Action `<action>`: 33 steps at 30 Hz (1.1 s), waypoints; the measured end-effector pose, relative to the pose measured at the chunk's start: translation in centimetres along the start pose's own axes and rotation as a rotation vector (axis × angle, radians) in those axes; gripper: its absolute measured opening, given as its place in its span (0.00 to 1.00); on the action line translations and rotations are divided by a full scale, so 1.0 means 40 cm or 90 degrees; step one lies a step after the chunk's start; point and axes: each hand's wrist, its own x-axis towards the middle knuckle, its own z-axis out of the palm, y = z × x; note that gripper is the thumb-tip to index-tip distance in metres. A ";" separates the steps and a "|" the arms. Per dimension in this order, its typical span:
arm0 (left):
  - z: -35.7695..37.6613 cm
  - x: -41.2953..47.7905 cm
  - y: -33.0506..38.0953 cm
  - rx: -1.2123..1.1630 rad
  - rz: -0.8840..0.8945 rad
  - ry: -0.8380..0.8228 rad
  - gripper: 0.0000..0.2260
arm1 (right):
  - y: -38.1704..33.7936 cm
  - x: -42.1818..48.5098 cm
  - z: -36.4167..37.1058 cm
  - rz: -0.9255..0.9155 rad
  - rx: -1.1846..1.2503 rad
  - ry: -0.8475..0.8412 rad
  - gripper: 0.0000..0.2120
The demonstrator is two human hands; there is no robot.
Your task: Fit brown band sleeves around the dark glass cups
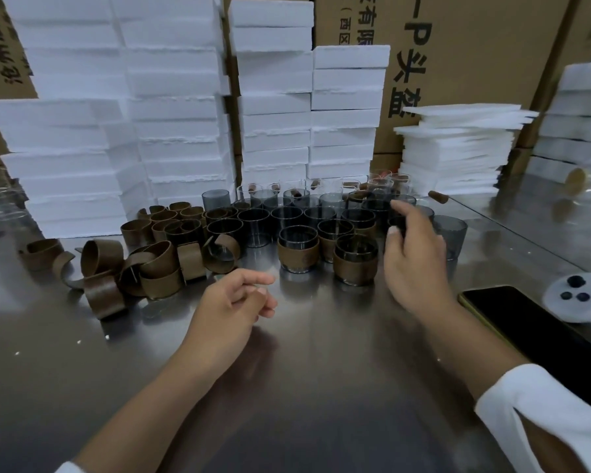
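Observation:
Several dark glass cups (289, 218) stand grouped at the middle of the steel table (321, 353). Two of them at the front, one (298, 255) and another (355, 269), wear brown band sleeves. A heap of loose brown bands (151, 264) lies to their left. My right hand (415, 257) reaches into the right side of the group. Its thumb and forefinger pinch one bare dark cup (397, 220), which the hand mostly hides. My left hand (236, 300) hovers low over the table in front of the bands, fingers loosely curled, holding nothing.
Stacks of white foam blocks (171, 114) and cardboard boxes (475, 46) wall off the back. Thin foam sheets (458, 151) are piled at the back right. A black phone (526, 322) and a white pad with dark dots (574, 298) lie at the right.

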 end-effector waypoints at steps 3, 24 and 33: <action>-0.001 0.001 -0.005 0.006 -0.005 0.005 0.10 | 0.022 0.064 -0.053 0.069 0.021 0.084 0.16; -0.025 -0.021 0.003 -0.045 0.000 0.046 0.09 | 0.068 0.112 -0.127 0.122 -0.115 0.112 0.12; -0.008 -0.035 0.041 -0.120 0.031 -0.007 0.15 | -0.173 -0.147 0.018 -0.045 0.236 -0.158 0.29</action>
